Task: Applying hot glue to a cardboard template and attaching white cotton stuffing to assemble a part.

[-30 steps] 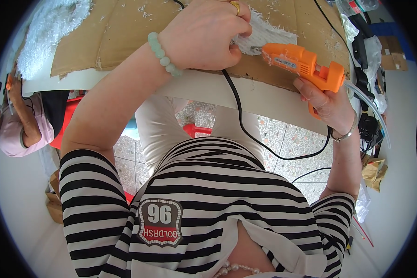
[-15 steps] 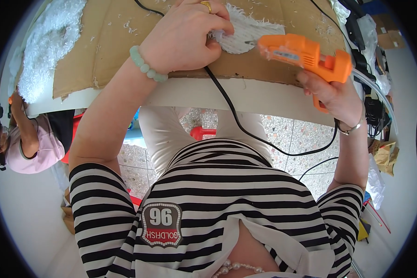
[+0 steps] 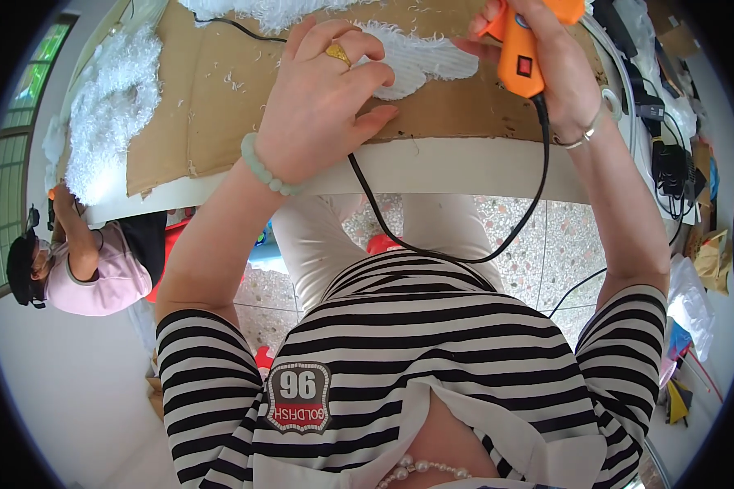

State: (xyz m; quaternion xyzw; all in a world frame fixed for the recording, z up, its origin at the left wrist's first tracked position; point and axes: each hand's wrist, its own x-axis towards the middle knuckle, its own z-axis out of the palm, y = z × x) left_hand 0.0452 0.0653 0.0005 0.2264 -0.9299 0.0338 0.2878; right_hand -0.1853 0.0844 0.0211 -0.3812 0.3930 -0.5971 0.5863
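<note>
Glue gun (image 3: 520,49): an orange plastic tool with a small red switch on its grip, sitting at the top right over the table's near edge; its grip is running near-vertical, butt toward the person, and the upper body is passing out of the top of the view, so the nozzle direction cannot be told.
Cord (image 3: 432,244): a black, smooth cable is leaving the butt of the grip, hanging below the table edge in a loop and climbing back under the left hand.
Right hand (image 3: 554,73): it is wrapping closed around the gun's grip, a thin bracelet at the wrist.
White fluffy piece (image 3: 420,57): a flat, elongated, leaf-like shape with fringed edges, lying on the board with its long axis running left to right, its tip pointing toward the gun.
Left hand (image 3: 322,102): it is lying half-curled, fingers bent, pressing on the left end of the fluffy piece; a gold ring and a pale green bead bracelet are showing.
Cardboard sheet (image 3: 212,98): brown, flat, speckled with white lint, covering the white table (image 3: 432,167).
Fluffy heap (image 3: 110,110): a long shaggy white mass lying along the board's left edge.
Another person (image 3: 90,261): in pink, sitting at the left.
</note>
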